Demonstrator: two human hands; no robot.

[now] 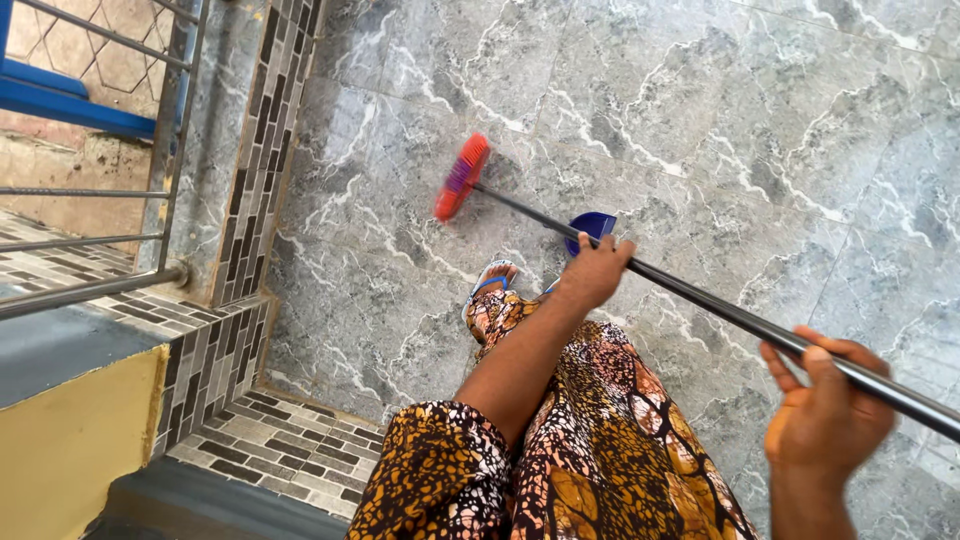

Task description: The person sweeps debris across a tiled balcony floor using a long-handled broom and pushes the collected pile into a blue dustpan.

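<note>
Mid-sweep: your left hand (pixel 592 274) and right hand (pixel 825 415) both clench broom handle (pixel 700 300); next, draw red broom head (pixel 461 177) toward blue dustpan (pixel 592 229).

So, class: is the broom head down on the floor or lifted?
Down: the broom head rests on the floor tiles, handle slanting up.

The broom handle (pixel 720 310) is cut by the right edge of the picture, so its top end is not seen. The right hand (pixel 825 415) is blurred, and the wrist goes out at the bottom edge. The blue dustpan (pixel 592 228) is mostly hidden behind the left hand (pixel 592 272). One sandal (pixel 490 283) shows only its front; the patterned dress (pixel 560 450) covers the rest.
</note>
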